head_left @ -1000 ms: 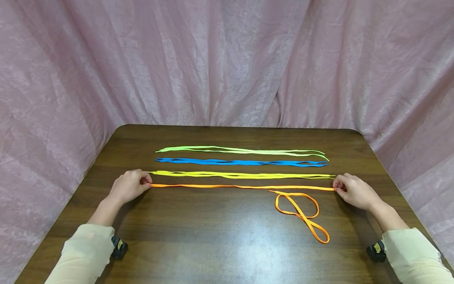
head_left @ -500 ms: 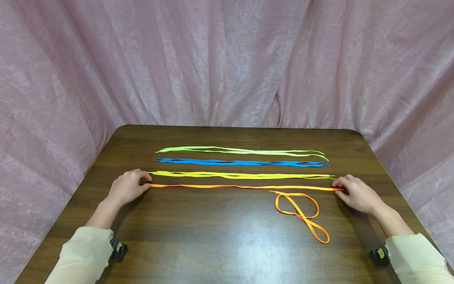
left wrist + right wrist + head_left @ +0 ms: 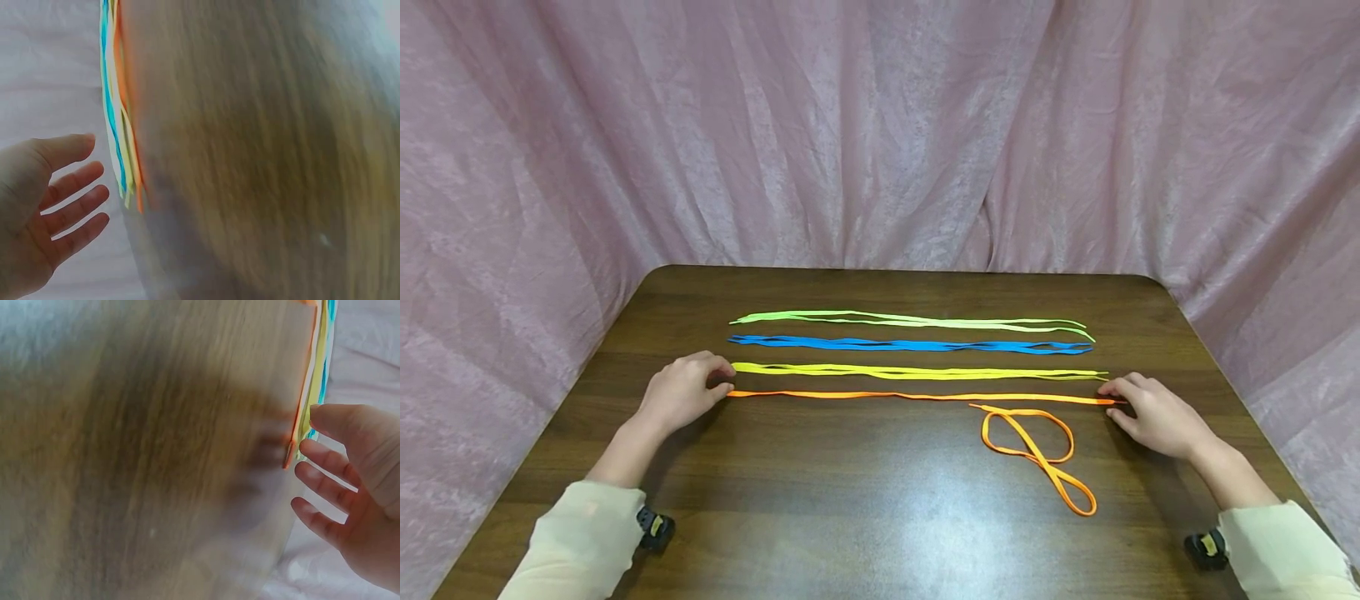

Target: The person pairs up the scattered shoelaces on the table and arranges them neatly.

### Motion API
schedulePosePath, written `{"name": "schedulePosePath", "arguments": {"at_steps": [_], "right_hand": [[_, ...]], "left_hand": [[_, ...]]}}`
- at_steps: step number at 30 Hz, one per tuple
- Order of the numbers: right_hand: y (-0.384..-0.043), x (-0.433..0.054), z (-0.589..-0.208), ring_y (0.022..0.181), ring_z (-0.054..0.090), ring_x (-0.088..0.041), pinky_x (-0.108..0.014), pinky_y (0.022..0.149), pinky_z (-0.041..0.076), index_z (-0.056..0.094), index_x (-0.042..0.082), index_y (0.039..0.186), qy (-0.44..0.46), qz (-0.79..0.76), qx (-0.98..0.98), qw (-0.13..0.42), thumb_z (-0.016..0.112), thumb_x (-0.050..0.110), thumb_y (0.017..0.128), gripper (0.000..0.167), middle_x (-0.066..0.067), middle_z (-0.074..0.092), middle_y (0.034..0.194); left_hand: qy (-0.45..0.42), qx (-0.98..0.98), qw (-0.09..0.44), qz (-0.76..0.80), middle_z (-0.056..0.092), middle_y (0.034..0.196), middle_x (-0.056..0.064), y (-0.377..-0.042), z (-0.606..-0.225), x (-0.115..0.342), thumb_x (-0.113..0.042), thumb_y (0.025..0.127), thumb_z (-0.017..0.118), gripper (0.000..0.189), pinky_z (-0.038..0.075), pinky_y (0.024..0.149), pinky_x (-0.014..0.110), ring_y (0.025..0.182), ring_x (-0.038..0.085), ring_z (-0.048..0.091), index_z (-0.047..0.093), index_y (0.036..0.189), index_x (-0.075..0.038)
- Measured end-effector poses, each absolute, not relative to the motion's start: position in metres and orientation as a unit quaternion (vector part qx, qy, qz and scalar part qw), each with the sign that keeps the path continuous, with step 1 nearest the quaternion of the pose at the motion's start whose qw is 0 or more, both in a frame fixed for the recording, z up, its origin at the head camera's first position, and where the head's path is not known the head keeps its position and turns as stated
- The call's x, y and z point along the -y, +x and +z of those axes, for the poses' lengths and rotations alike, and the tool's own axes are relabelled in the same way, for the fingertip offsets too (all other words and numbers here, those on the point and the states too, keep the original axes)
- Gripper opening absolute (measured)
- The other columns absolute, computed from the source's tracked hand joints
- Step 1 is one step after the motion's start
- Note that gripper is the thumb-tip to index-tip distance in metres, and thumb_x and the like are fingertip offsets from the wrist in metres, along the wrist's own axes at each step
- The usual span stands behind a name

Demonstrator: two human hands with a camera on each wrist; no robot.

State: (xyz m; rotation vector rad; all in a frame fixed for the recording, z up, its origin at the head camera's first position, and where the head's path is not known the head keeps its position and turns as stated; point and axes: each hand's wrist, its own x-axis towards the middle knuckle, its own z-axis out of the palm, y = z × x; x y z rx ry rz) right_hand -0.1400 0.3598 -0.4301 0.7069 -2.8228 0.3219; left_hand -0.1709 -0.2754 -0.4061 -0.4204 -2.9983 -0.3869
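A flat orange shoelace (image 3: pixel 1015 397) lies stretched straight across the table. At its left end is my left hand (image 3: pixel 681 390), thumb and fingers parted; in the head view the fingertips overlap the tips of the yellow shoelaces (image 3: pixel 760 367). The left wrist view has these fingers spread, with the lace ends loose beside them. My right hand (image 3: pixel 1157 417) hovers at the orange lace's other end, thumb and fingers apart around its tip. That tip lies free on the wood in the right wrist view. A second orange shoelace (image 3: pixel 1051 468) rests in loose loops nearer the front right.
Behind the yellow pair, blue shoelaces (image 3: pixel 850 342) and light green shoelaces (image 3: pixel 775 316) run parallel to it. All lie on a brown wooden table (image 3: pixel 820 517) with rounded far corners. Pink curtains (image 3: pixel 850 133) hang around its back and sides.
Both hands have loosened from pinching the orange lace's ends, the right hand first. The left hand has shifted slightly right, its thumb and fingers now wider apart. The laces stay in place.
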Motion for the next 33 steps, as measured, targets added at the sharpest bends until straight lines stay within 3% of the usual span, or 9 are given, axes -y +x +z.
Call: {"name": "schedulePosePath", "arguments": {"at_steps": [6,14,20,33], "right_hand": [[-0.135,-0.349,-0.424,0.082,0.059,-0.026,-0.044,0.071,0.046,0.065,0.007,0.097,0.260,0.106,0.950,0.137,0.074,0.005,0.069,0.029,-0.005,0.061,0.091],[-0.123,-0.332,-0.418,0.077,0.061,-0.019,-0.038,0.065,0.048,0.063,0.009,0.094,0.295,0.099,0.936,0.168,0.077,0.007,0.065,0.032,0.001,0.061,0.087],[-0.112,-0.320,-0.415,0.077,0.061,-0.014,-0.034,0.064,0.048,0.062,0.013,0.092,0.316,0.102,0.929,0.164,0.078,0.008,0.064,0.032,0.006,0.060,0.088],[-0.086,-0.299,-0.421,0.070,0.048,-0.002,-0.024,0.058,0.041,0.059,0.024,0.082,0.348,0.105,0.921,0.136,0.078,0.016,0.065,0.027,0.017,0.050,0.081]], "left_hand": [[-0.177,0.974,0.069,-0.121,0.065,0.094,0.001,-0.172,-0.403,0.254,-0.019,0.076,0.073,0.018,0.047,0.061,0.044,0.079,0.024,0.062,0.069,0.093,-0.016],[-0.226,0.963,0.078,-0.122,0.064,0.101,0.004,-0.169,-0.400,0.223,-0.021,0.075,0.075,0.023,0.050,0.063,0.044,0.089,0.027,0.063,0.068,0.095,-0.013],[-0.280,0.948,0.076,-0.128,0.062,0.102,0.003,-0.169,-0.401,0.203,-0.021,0.074,0.076,0.027,0.049,0.074,0.040,0.097,0.025,0.059,0.067,0.098,-0.012],[-0.338,0.932,0.048,-0.122,0.060,0.108,0.001,-0.173,-0.406,0.153,-0.025,0.075,0.076,0.032,0.049,0.079,0.037,0.098,0.021,0.057,0.067,0.104,-0.015]]}}
